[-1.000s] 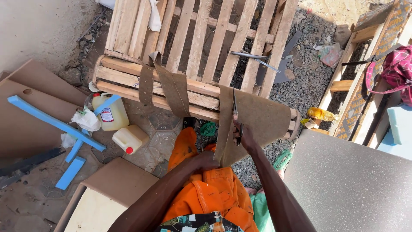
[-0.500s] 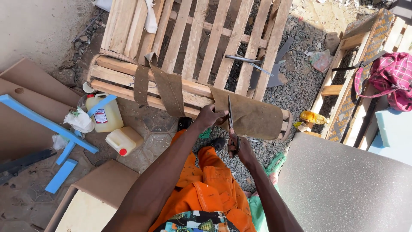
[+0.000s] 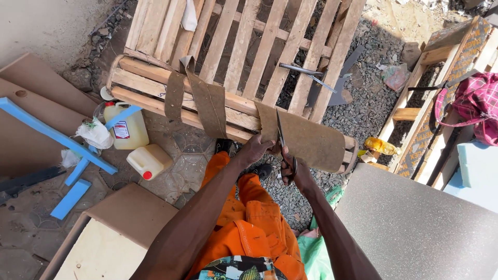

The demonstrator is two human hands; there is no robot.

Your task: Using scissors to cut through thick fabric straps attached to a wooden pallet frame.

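while two yellow jugs (image 3: 136, 142) sit on the ground at left, the left hand (image 3: 255, 149) pinches the lower edge of a brown sheet (image 3: 306, 139) draped over a wooden pallet (image 3: 233, 62), apparently keeping it taut. the right hand (image 3: 295, 173), fingers closed through scissors (image 3: 284, 148), cuts upward into the stiff, matte sheet.

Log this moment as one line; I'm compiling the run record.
left hand: grips brown sheet edge | right hand: scissors cutting sheet | sheet draped over wooden frame
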